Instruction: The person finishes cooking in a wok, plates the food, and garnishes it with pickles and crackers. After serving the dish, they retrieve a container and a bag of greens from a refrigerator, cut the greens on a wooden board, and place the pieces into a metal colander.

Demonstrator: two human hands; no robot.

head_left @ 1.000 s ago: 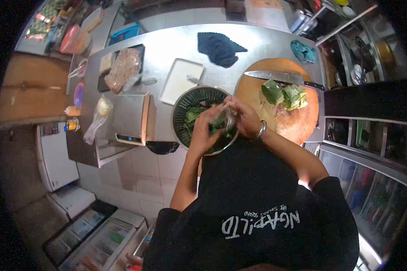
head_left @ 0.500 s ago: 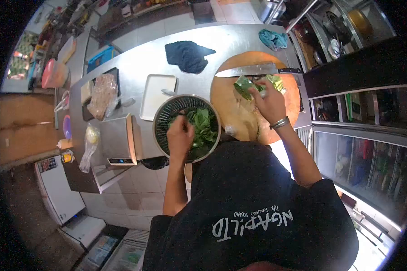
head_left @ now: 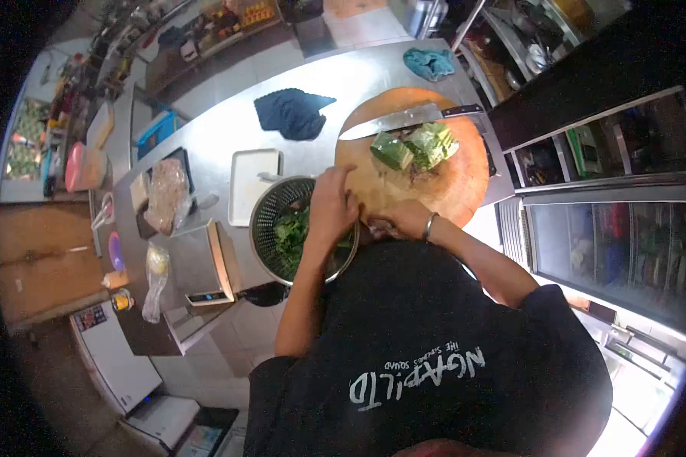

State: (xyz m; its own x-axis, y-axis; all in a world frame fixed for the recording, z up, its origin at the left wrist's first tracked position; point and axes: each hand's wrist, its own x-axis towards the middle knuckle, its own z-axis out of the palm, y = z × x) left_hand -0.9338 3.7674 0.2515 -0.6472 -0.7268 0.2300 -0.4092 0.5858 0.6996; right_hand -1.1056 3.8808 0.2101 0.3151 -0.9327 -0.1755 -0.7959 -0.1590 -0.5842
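Observation:
My left hand (head_left: 331,204) is over the right side of a round colander (head_left: 262,245) of leafy greens (head_left: 291,232). Its fingers are apart, with nothing visible in them. My right hand (head_left: 404,219), a bracelet at the wrist, is low over the near edge of the round wooden chopping board (head_left: 453,194). Its fingers are closed around a small, pale, shiny bit (head_left: 381,227), too small to name. Farther back on the board, two bunches of cut leaves, one dark green (head_left: 391,151) and one paler (head_left: 433,145), lie beside a large knife (head_left: 404,119).
A white tray (head_left: 244,186) is left of the colander, and a dark cloth (head_left: 291,113) lies behind. A teal cloth (head_left: 428,64) is at the far right corner. Bagged food (head_left: 168,194) and a scale (head_left: 219,263) stand farther left.
My right hand has left the leaves on the board and come down to its near edge. My left hand has moved from inside the colander up to its right side. The view has shifted.

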